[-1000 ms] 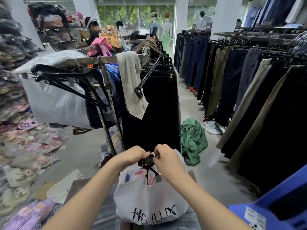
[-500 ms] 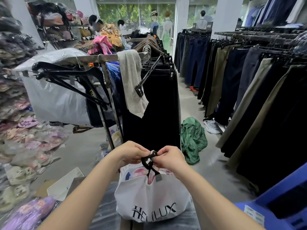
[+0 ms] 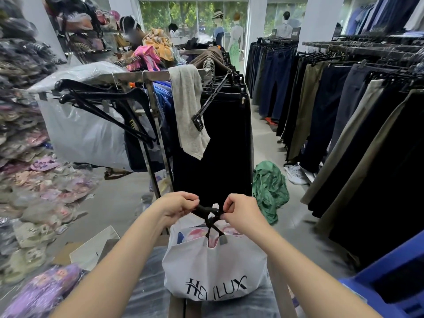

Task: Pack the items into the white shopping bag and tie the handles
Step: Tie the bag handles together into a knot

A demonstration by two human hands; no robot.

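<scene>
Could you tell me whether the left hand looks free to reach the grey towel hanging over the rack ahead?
Probably not right now. The left hand is pinching the black handles of the white bag together with the right hand. The towel hangs unobstructed, but higher and farther off.

A grey towel point(image 3: 188, 106) hangs over a clothes rack point(image 3: 160, 75); a green garment point(image 3: 269, 189) lies crumpled on the floor point(image 3: 119, 203).

We see two bare forearms reaching in from the bottom edge, without sleeves, watch, bracelet or glove on either. Our left hand point(image 3: 179, 204) and right hand point(image 3: 243, 211) are bare too, with short, unpainted nails and no rings on the fingers that show.
</scene>
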